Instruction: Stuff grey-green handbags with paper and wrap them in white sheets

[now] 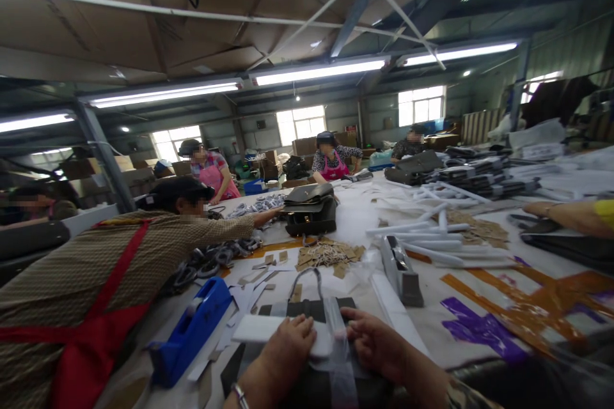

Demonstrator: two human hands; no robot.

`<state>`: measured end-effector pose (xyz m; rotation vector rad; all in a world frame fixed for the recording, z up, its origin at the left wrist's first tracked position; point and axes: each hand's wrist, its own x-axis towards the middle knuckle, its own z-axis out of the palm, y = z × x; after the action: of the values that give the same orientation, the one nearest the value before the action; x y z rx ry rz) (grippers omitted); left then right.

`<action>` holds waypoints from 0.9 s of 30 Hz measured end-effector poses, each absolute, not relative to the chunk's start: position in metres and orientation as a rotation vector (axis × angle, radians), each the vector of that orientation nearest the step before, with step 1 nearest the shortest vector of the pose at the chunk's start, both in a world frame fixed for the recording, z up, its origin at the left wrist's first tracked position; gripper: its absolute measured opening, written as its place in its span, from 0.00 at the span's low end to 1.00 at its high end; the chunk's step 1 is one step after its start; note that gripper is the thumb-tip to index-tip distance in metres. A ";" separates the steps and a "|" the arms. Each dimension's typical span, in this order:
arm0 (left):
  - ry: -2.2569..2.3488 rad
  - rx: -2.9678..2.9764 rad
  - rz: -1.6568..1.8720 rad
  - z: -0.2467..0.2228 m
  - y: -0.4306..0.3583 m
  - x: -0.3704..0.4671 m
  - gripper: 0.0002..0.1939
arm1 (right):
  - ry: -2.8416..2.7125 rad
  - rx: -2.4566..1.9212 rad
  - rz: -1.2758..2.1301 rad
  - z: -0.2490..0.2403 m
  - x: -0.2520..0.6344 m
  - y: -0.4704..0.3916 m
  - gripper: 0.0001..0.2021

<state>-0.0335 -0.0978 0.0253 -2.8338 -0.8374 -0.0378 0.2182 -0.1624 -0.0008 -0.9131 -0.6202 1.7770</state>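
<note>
Dark bag, lying on the worktop directly before the person, its handle pointing away. The left hand rests palm down on a white foam strip laid across the bag; its grip is nearly flat, fingers extended and clasping nothing, apparently to keep the strip from sliding. The right hand is partly curled, its forefinger reaching to a clear plastic band that crosses the bag near the strip's end; whether this grip pinches the band cannot be told. A blue tape dispenser stands at left and a grey tape dispenser beyond the right hand, presumably for easy reach. Farther off, a co-worker's hand reaches toward another bag.
</note>
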 end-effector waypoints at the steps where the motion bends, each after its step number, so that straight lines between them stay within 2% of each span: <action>1: -0.849 -2.833 -0.066 0.024 -0.098 -0.033 0.17 | -0.614 -0.903 1.779 -0.003 0.219 -0.162 0.40; 5: -0.947 -2.839 -0.244 0.010 -0.104 -0.024 0.22 | -0.584 -0.882 1.776 -0.008 0.219 -0.161 0.39; 9: -1.062 -2.889 -0.171 0.008 -0.113 -0.007 0.22 | -0.574 -0.893 1.737 -0.008 0.216 -0.160 0.38; 13: -1.042 -3.018 -0.046 0.030 -0.119 -0.003 0.20 | -0.659 -1.010 1.620 -0.005 0.207 -0.159 0.34; 18: -0.976 -3.185 -0.051 0.062 -0.126 -0.031 0.29 | -0.817 -1.193 1.455 -0.007 0.197 -0.157 0.33; 22: -1.284 -3.113 0.036 0.075 -0.125 -0.053 0.35 | -0.842 -1.230 1.354 -0.010 0.194 -0.157 0.31; 27: -1.312 -3.019 0.018 0.061 -0.111 -0.055 0.30 | -0.834 -1.199 1.297 -0.019 0.196 -0.154 0.27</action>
<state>-0.0551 -0.1106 0.0609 -3.0186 -1.3117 0.0185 0.1963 -0.1536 -0.0190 -1.1993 -0.8336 1.2967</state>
